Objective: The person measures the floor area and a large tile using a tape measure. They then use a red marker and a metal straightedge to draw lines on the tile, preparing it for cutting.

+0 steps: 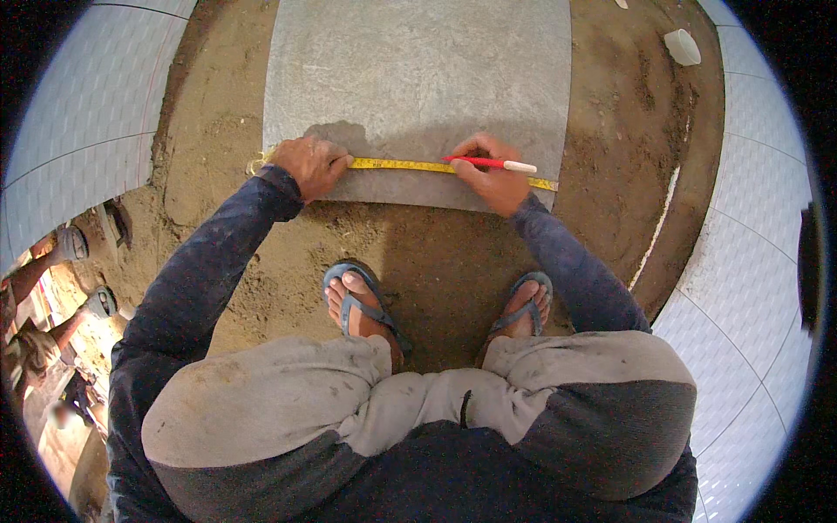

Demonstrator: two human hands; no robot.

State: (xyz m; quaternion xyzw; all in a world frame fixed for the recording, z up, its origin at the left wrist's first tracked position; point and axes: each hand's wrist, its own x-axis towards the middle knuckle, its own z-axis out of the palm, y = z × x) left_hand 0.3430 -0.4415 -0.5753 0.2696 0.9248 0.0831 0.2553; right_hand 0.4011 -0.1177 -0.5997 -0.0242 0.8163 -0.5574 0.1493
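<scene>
Head view: yellow tape measure [397,164] laid across a grey tile [418,78]

The left hand [309,167] is closed, fingers curled down over the tape measure near the tile's left edge, and the yellow strip comes out beside its thumb side. Some pale yellow strands [258,163] show just beyond its wrist side, too unclear to name. The right hand [495,177] is drawn into a narrow writing grip around a red pen [478,161] with a white end; its point faces left and sits at the upper edge of the tape, though whether it touches the tile cannot be told. The strip passes beneath this hand, and its far end reaches close to the tile's right edge.

The tape runs nearly straight across the near part of the tile, graduated face up, with dark markings. The tile lies flat on brown sandy ground [218,174], in front of the person's feet; it is mottled like stone, with darker patches close to both hands. A blue-grey flip-flop [333,275] is on the left foot, another [542,279] on the right. Pale patterned floor tiles [758,166] border the ground on both sides, and a white cup [683,47] lies tipped at upper right.
</scene>
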